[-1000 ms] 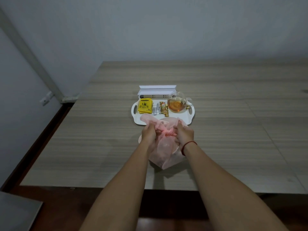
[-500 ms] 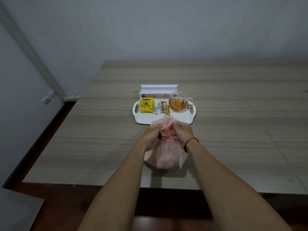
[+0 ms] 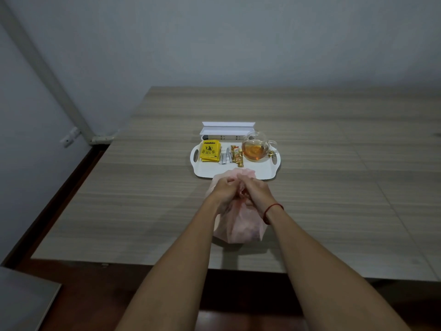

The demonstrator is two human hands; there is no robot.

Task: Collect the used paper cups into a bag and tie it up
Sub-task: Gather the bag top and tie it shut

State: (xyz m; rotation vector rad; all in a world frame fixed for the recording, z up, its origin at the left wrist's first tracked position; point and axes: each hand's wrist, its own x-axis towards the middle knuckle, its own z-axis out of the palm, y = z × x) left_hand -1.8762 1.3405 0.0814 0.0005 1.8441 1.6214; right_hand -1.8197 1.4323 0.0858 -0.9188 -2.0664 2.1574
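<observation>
A thin pink plastic bag (image 3: 241,225) stands bulging on the wooden table (image 3: 148,201), close to its near edge. Its contents do not show through, so no paper cups are visible. My left hand (image 3: 223,191) and my right hand (image 3: 256,192) are pressed together at the top of the bag, both closed on its gathered neck. A loose ruffle of pink plastic sticks out beyond my fingers toward the tray. A red string circles my right wrist.
Just past my hands lies a white tray (image 3: 260,172) with yellow tea packets (image 3: 210,151), several small sachets (image 3: 232,157) and a glass teapot (image 3: 255,149) of amber tea. A white box (image 3: 228,131) stands behind it. The table's left edge drops to dark floor.
The spread mouth of the bag has been gathered into a tight bunch. My hands have come closer together on the neck, and the bag now stands more upright.
</observation>
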